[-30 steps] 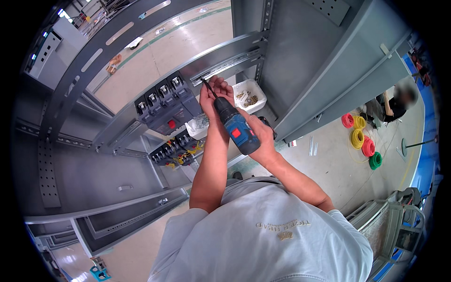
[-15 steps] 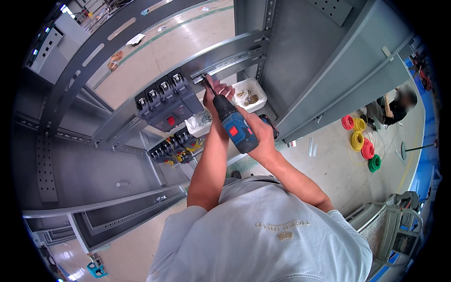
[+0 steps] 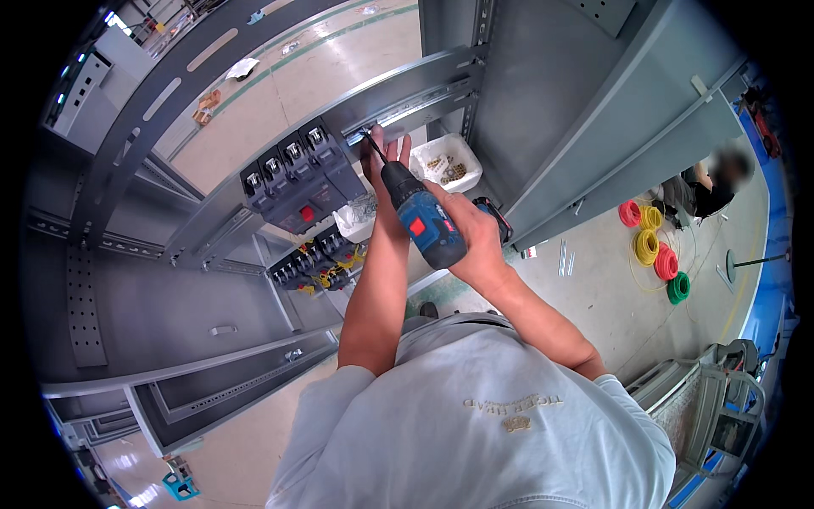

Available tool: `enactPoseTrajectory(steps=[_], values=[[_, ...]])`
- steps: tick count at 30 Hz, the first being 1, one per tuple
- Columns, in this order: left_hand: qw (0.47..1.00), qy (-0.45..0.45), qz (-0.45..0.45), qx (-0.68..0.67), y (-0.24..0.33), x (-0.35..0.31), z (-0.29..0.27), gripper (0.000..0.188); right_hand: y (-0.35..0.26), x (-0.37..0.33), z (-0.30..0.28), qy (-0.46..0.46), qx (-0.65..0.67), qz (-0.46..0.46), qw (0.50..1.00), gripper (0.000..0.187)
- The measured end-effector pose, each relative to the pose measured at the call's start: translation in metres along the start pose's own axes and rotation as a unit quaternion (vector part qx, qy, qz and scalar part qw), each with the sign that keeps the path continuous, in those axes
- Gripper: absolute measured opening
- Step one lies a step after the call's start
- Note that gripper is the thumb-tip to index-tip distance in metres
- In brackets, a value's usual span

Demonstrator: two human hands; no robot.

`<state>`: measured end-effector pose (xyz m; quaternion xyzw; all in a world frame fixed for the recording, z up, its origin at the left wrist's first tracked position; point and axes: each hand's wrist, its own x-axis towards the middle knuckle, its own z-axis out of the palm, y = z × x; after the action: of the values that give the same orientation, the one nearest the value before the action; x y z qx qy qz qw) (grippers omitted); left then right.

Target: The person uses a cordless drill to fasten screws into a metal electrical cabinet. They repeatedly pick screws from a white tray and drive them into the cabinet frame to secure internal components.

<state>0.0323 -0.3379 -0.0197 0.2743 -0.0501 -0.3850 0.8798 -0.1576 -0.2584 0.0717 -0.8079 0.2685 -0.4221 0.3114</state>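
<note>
My right hand [image 3: 476, 233] is wrapped round the grip of a blue and black cordless drill [image 3: 431, 231] with a red button. Its long thin bit points up and left, and the tip is at the left end of a shiny metal rail [image 3: 407, 113] on the grey crossbar. Partly behind the bit, my left hand [image 3: 383, 163] has its fingers stretched up and apart, close to the rail end; whether a fingertip touches the rail I cannot tell. Just left of it sits a dark circuit breaker [image 3: 298, 188] with a red switch and metal terminals.
A white tray [image 3: 467, 151] of brass-coloured fasteners stands right of my left hand, and another white tray [image 3: 349, 222] of small parts lies below the breaker. Smaller breakers [image 3: 309, 265] with yellow wires sit lower. Grey cabinet panels [image 3: 543, 85] flank me. Wire coils [image 3: 646, 247] and a seated person are at right.
The fingers of my left hand have straightened and spread beside the bit. The drill has shifted slightly to the left and tilted a little, still in my right hand.
</note>
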Motion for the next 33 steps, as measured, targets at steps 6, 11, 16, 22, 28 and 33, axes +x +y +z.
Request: enactPoseTrajectory(steps=[6, 11, 16, 22, 28, 33], values=[[0.999, 0.045, 0.001, 0.005, 0.002, -0.001, 0.008, 0.053, 0.001, 0.001, 0.0, -0.007, -0.024, -0.005, 1.0, 0.059], [1.0, 0.022, 0.002, 0.013, 0.001, -0.002, 0.006, 0.054, 0.003, -0.002, 0.001, -0.01, -0.026, 0.008, 1.0, 0.059], [0.999, 0.03, 0.008, 0.018, 0.001, -0.004, 0.007, 0.056, 0.003, -0.001, 0.003, -0.005, -0.011, 0.01, 1.0, 0.059], [0.998, 0.062, 0.017, 0.028, -0.001, -0.007, 0.014, 0.05, 0.004, -0.002, 0.002, -0.017, -0.018, 0.019, 1.0, 0.058], [0.997, 0.069, 0.021, 0.031, 0.0, -0.007, 0.017, 0.051, 0.004, -0.002, 0.004, -0.01, -0.012, 0.015, 1.0, 0.058], [0.997, 0.075, 0.02, 0.031, -0.002, -0.008, 0.018, 0.053, 0.003, -0.002, 0.002, -0.015, -0.012, 0.025, 0.999, 0.059]])
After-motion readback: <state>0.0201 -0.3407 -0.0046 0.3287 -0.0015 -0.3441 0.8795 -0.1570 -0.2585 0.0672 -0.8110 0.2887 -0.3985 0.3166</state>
